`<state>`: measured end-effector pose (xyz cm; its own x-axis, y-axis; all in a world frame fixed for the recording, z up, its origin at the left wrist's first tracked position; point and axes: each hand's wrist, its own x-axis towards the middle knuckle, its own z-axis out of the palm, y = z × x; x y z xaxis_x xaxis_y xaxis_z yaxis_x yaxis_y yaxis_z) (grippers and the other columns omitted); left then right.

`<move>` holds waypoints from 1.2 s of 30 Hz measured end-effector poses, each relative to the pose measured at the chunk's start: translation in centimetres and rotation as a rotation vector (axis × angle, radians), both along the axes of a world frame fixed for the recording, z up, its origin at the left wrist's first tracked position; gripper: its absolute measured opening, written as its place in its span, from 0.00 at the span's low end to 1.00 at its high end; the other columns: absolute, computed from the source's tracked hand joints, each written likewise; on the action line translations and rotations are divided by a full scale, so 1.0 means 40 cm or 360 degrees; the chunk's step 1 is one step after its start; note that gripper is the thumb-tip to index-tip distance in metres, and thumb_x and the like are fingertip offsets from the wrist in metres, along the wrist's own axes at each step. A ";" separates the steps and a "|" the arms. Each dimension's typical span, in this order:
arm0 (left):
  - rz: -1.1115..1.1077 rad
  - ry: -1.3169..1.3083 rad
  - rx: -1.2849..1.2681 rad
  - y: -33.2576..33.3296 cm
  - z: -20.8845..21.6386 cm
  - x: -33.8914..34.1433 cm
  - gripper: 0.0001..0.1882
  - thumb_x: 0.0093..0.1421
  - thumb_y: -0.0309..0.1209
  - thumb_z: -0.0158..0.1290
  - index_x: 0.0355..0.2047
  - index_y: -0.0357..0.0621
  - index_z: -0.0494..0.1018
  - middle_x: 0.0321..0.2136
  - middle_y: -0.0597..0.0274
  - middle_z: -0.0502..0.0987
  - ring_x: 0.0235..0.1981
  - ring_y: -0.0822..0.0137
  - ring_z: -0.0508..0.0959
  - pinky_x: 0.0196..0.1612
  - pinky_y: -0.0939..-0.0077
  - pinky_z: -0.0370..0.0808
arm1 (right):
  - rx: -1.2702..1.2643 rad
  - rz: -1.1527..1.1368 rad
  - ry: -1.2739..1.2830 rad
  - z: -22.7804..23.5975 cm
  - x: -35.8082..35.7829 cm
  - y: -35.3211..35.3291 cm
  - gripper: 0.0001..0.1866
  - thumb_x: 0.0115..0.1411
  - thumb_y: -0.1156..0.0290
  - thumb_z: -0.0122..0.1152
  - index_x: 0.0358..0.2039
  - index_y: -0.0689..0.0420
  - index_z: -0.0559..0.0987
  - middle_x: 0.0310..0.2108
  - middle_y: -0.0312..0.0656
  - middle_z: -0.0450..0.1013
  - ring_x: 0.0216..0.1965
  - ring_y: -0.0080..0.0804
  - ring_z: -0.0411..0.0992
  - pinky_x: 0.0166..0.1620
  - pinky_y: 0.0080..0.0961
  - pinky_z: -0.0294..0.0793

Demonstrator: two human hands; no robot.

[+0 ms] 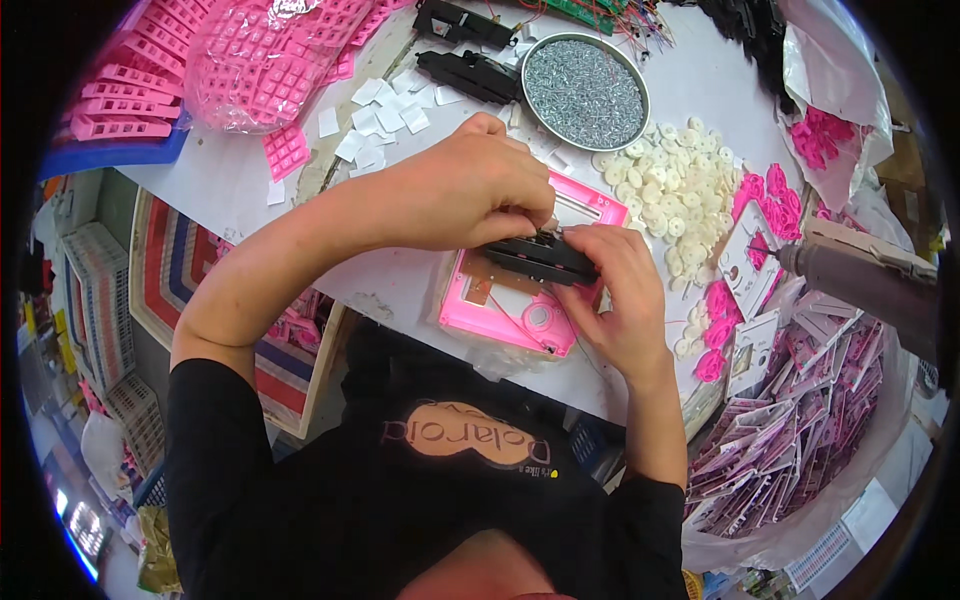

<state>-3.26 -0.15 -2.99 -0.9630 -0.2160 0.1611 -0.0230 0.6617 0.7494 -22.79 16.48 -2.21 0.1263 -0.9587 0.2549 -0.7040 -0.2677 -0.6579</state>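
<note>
A long black plastic part (540,262) is held over a pink plastic casing (462,312) on the white table in front of me. My right hand (628,285) grips the part's right end, thumb below and fingers above. My left hand (490,190) reaches in from the left, its fingers bent and pinched together at the part's upper edge. Whatever lies between those fingertips is hidden. Inside the casing show a brown board (478,290), a round pink ring and a thin reddish wire.
Beyond my hands stand a round tin of small screws (585,95) and two black plastic units (468,75). White discs (680,190) lie to the right, near a dark cylindrical tool (860,280) with a thin tip. White squares (385,115) and pink keypads (265,65) lie left.
</note>
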 end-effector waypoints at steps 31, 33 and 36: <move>0.0340 -0.0346 0.0180 0.038 0.026 -0.006 0.09 0.57 0.32 0.59 0.31 0.37 0.80 0.24 0.50 0.79 0.28 0.51 0.80 0.33 0.61 0.75 | 0.0258 0.0237 0.0319 0.045 0.009 -0.035 0.30 0.42 0.77 0.72 0.49 0.54 0.76 0.45 0.43 0.71 0.46 0.46 0.70 0.45 0.38 0.76; 0.0322 -0.0341 0.0236 0.036 0.030 -0.012 0.09 0.57 0.31 0.59 0.31 0.37 0.80 0.25 0.50 0.80 0.29 0.51 0.80 0.34 0.61 0.75 | 0.0220 0.0226 0.0327 0.048 0.011 -0.033 0.28 0.43 0.76 0.71 0.48 0.54 0.77 0.44 0.43 0.71 0.45 0.45 0.70 0.44 0.38 0.76; 0.0236 -0.0377 0.0216 0.033 0.031 -0.021 0.09 0.57 0.30 0.57 0.30 0.36 0.80 0.26 0.48 0.80 0.30 0.50 0.81 0.36 0.60 0.76 | 0.0158 0.0162 0.0469 0.052 0.022 -0.029 0.24 0.46 0.75 0.67 0.47 0.55 0.78 0.42 0.42 0.72 0.43 0.44 0.70 0.41 0.37 0.76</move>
<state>-4.11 1.18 -1.76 -0.9266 -0.3613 -0.1037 -0.2964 0.5324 0.7929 -21.93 15.31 -0.13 0.2771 -0.9557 0.0994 -0.8408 -0.2913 -0.4563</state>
